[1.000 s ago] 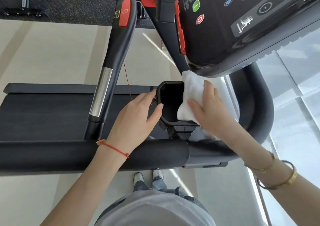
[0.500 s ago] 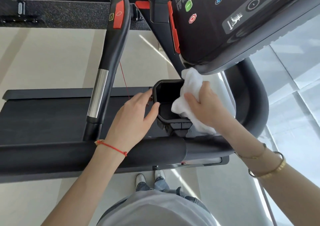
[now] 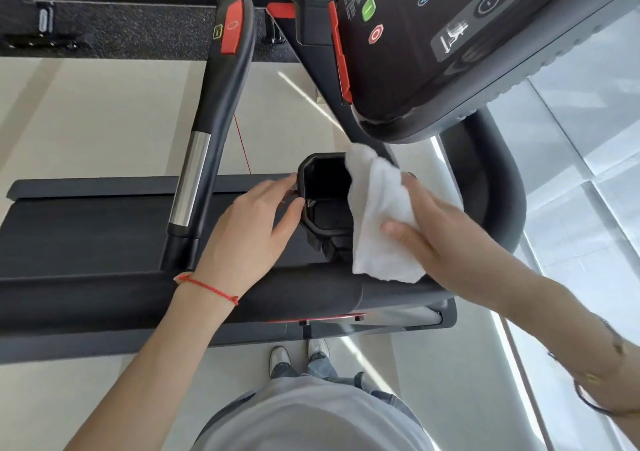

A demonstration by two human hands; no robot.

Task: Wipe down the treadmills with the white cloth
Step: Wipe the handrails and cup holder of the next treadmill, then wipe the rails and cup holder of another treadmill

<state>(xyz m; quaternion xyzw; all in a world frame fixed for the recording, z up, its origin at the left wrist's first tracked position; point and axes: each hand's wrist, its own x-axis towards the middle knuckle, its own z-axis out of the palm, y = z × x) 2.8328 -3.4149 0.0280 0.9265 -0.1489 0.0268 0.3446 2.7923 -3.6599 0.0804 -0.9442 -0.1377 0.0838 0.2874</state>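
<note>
A black treadmill fills the view, with its console (image 3: 433,42) at the upper right and a black cup holder (image 3: 323,204) in the middle. My right hand (image 3: 440,229) holds the white cloth (image 3: 381,215) against the cup holder's right side; the cloth hangs down over the near handrail (image 3: 277,294). My left hand (image 3: 249,229) grips the cup holder's left rim with thumb and fingertips. The right wall of the holder is hidden by the cloth.
A side handlebar (image 3: 214,114) with a red button and a chrome grip runs up on the left. The belt deck (image 3: 86,229) lies below it. A second cup holder (image 3: 317,3) sits by the console. Glass floor panels (image 3: 588,173) lie to the right.
My right hand has spread the cloth and slid it down the cup holder's right side, toward the near handrail. My left hand has stayed on the left rim.
</note>
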